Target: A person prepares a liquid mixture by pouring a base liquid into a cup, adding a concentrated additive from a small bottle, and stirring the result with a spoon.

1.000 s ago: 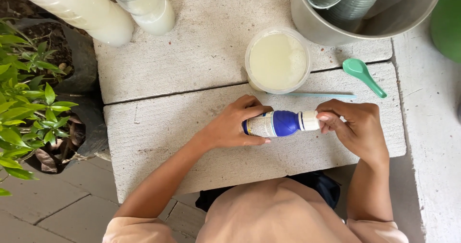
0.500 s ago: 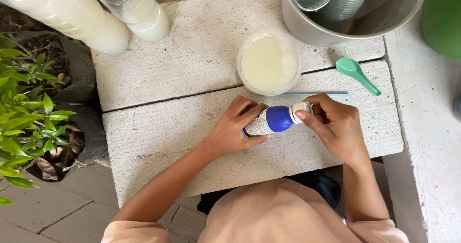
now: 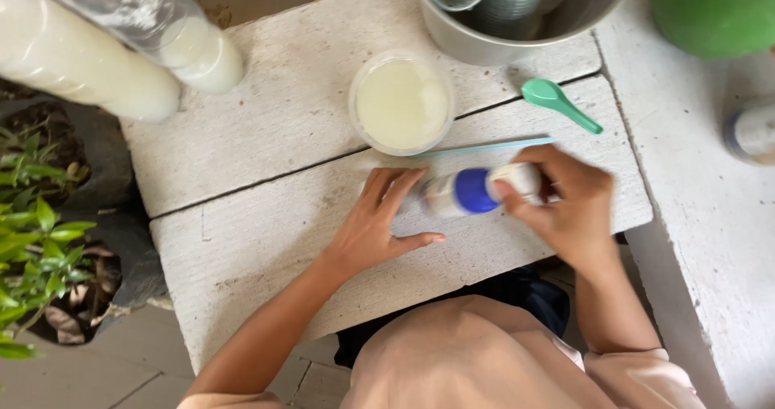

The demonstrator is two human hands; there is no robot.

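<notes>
While a small white and blue bottle (image 3: 464,193) lies on its side near the front edge of the white bench (image 3: 266,247), it is gripped at its cap end by the right hand (image 3: 565,207).

The left hand (image 3: 379,223) is laid open and flat on the bench, fingertips touching the bottle's base, apparently to steady it. A lidded round tub (image 3: 401,102), a thin blue straw (image 3: 492,146) and a green spoon (image 3: 559,102) are set just behind, within reach.
</notes>
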